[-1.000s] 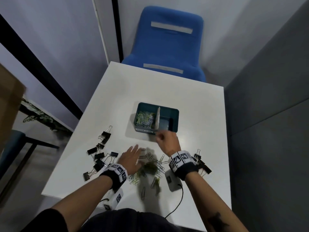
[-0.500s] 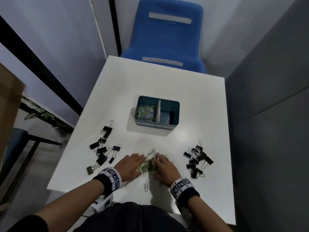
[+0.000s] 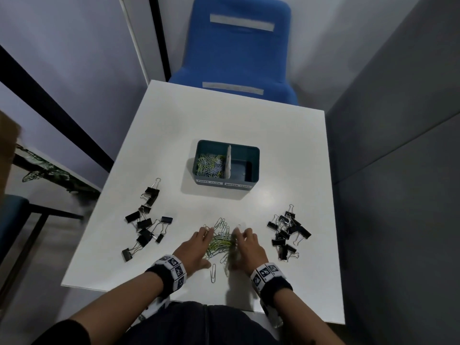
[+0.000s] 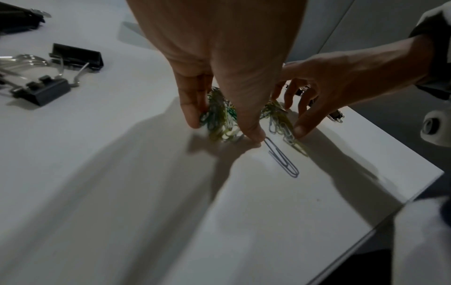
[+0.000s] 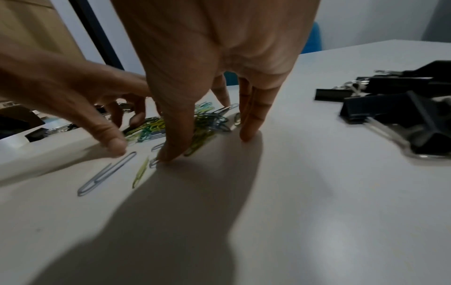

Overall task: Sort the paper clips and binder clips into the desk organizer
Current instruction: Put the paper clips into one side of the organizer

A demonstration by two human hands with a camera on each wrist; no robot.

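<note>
Head view: paper clips [image 3: 220,241] heaped (green, yellow, silver).

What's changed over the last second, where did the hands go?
The right hand drew back from the desk organizer to the loose paper clips. The left hand closed in from the other side, so both now cup the pile between them. Organizer contents and both binder clip groups look unchanged.

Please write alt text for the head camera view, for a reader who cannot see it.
Two hands, left hand and right hand, cup a pile of paper clips on a white table. Black binder clips lie on both sides; an organizer behind holds paper clips in its left compartment.
</note>
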